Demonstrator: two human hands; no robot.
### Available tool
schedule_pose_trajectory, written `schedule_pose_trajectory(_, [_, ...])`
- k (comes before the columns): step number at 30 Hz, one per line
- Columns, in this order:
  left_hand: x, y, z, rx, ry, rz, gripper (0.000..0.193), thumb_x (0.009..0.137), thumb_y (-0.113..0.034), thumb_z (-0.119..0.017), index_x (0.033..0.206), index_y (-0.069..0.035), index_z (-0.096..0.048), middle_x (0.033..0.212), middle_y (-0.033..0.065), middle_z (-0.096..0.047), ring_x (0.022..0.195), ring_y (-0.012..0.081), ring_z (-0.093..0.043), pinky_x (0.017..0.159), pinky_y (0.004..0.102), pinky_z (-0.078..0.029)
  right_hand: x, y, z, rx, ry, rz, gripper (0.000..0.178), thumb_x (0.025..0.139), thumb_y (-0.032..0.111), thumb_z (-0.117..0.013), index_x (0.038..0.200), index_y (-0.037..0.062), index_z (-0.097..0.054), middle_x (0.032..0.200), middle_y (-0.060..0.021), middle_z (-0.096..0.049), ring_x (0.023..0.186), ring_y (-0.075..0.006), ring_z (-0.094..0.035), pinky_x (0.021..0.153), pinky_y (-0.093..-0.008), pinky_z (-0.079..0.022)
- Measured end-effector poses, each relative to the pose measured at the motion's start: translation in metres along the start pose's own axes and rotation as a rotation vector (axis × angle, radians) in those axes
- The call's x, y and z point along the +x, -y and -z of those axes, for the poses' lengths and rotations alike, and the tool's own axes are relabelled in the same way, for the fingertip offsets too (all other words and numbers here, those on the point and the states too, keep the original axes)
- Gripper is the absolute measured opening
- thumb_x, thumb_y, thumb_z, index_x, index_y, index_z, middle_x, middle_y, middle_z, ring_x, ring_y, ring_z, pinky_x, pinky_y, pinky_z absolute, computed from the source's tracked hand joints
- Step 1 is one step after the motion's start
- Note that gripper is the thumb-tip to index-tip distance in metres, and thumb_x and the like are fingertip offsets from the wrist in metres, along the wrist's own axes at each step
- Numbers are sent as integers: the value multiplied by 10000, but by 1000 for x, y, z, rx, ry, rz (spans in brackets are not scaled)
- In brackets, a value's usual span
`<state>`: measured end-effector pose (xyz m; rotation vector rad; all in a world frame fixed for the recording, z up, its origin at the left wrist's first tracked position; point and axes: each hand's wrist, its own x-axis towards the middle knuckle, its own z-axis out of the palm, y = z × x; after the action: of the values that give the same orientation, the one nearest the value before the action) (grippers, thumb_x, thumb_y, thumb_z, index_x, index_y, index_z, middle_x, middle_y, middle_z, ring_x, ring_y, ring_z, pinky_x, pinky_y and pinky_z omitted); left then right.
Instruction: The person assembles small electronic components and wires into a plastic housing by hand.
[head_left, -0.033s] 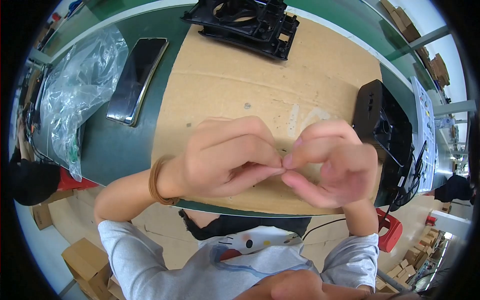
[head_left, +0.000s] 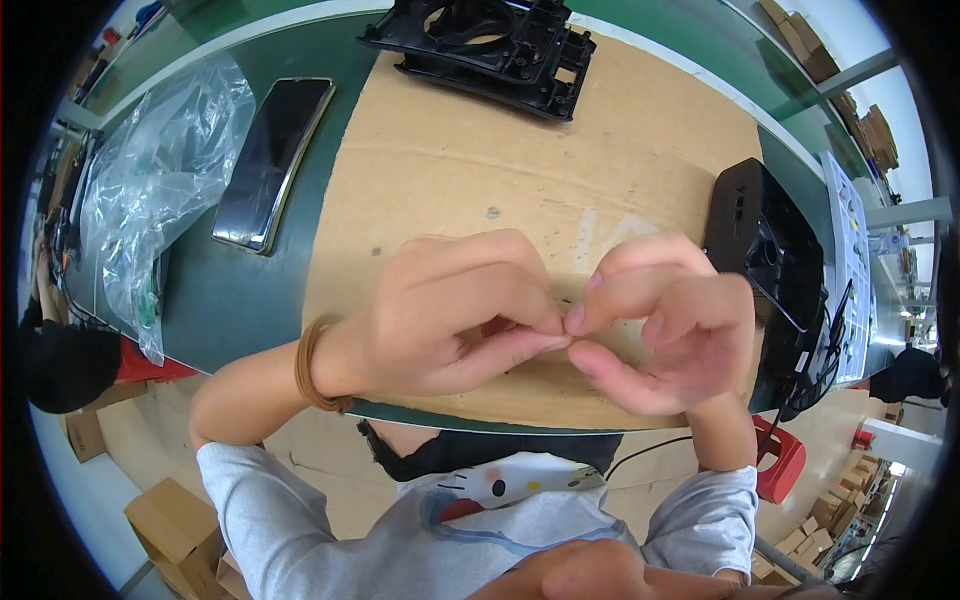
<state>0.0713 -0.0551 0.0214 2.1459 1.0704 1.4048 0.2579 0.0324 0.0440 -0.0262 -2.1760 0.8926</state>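
Over the near half of a cardboard sheet, my two hands meet fingertip to fingertip. My left hand is closed, its thumb and forefinger pinched together; whatever sits between them is too small to make out. From the right, the forefinger of my right hand touches that pinch, while its thumb is a little apart below and the other fingers curl. A brown band circles my left wrist. Past the hands, a black plastic frame with a round opening lies at the cardboard's far edge.
Right of the hands stands a black open housing with a black cable beside it. To the left lie a smartphone and a clear plastic bag on the green table. A red stool is at the lower right.
My right thumb has shifted slightly to the right, away from the left pinch. The left hand keeps nearly the same place.
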Motion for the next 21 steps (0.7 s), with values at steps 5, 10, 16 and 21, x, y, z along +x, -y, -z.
schedule_pose_trajectory(5, [3,10,-1,-312,109,221,144,708,-24,-761,759,-46,-629,752,70,-622,655,166,-587,563,256,-427,0,-4,9,199,63,-118,401,713,-53,-742,955,24,-432,814,-139,-649,827,-192,-617,729,-290,-500])
schedule_pose_trajectory(10, [4,15,-1,-406,80,262,148,710,-24,-764,733,-43,-619,720,52,-610,652,147,-571,577,250,-404,-2,-9,8,284,52,-168,370,720,-74,-728,936,17,-443,833,-145,-646,825,-188,-629,744,-288,-507])
schedule_pose_trajectory(16, [4,13,0,-387,146,298,150,708,-29,-767,731,-37,-618,712,47,-600,646,143,-557,574,252,-400,-4,-12,5,207,44,-106,314,712,-69,-733,879,17,-482,812,-129,-650,781,-196,-634,683,-283,-516])
schedule_pose_trajectory(21, [3,15,-3,-470,153,368,153,711,-23,-763,727,-32,-611,710,51,-595,651,137,-553,577,248,-403,-3,-7,3,123,50,-96,299,674,-85,-736,822,39,-508,777,-99,-647,744,-216,-623,640,-286,-511])
